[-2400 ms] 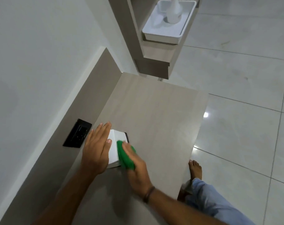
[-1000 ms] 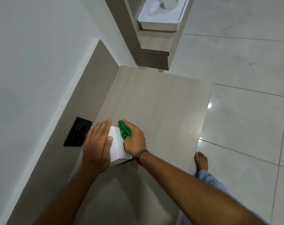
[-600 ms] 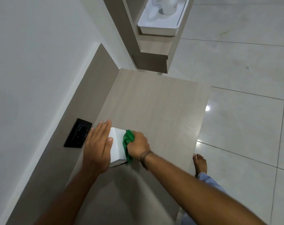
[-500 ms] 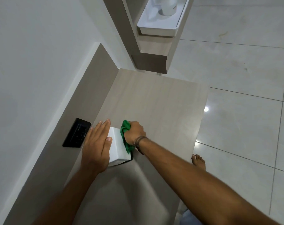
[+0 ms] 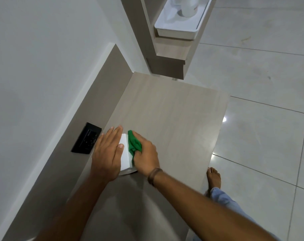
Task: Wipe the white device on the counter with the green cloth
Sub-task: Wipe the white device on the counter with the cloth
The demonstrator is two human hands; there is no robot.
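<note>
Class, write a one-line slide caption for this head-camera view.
Left hand steadies the white device while the right hand wipes it with a green cloth.

A black wall socket [image 5: 86, 140] sits on the backsplash; a white tray [image 5: 176, 29] holds a white bottle [image 5: 188, 6].

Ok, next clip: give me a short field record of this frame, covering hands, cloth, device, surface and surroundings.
left hand: left hand lies flat on the small white box-shaped device, steadying it
right hand: right hand presses the bunched green cloth against the device's right side
grip: right hand shut on the cloth; left hand open, palm down
surface: pale wood-grain counter
nearby: black wall socket plate on the left panel; white plastic tray on a shelf beyond
task stage: wiping under way
</note>
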